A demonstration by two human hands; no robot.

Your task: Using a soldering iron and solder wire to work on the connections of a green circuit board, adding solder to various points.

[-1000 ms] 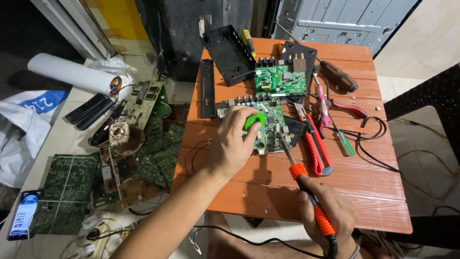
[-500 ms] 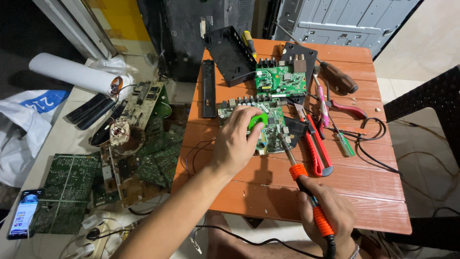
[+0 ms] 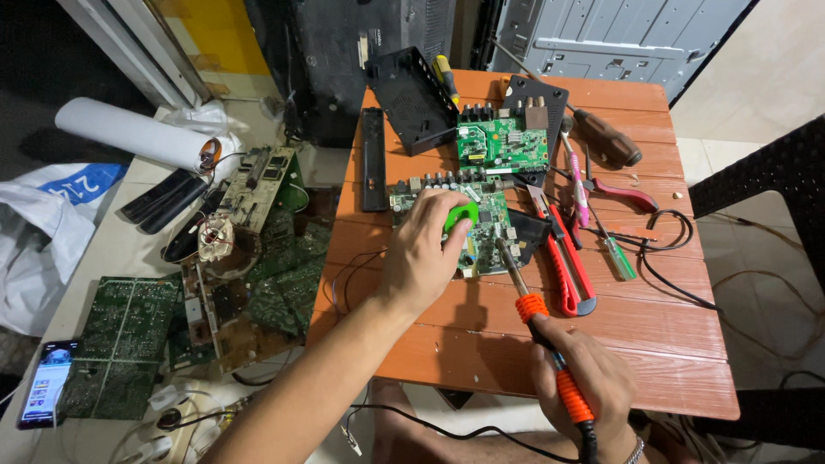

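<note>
Head view: left hand [image 3: 425,249] grips green tool [image 3: 461,215] over circuit board [image 3: 481,225]; right hand [image 3: 580,382] clasps soldering iron [image 3: 541,322] near table [image 3: 653,344] edge.

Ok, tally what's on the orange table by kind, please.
Green circuit boards: 2, one behind, one under the left hand
Soldering iron: 1, in the right hand
Screwdrivers: 3
Pliers: 1
Red utility knife: 1
Total: 8

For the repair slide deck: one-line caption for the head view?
Left hand presses a green tool on a circuit board while right hand aims an orange soldering iron at it.
</note>
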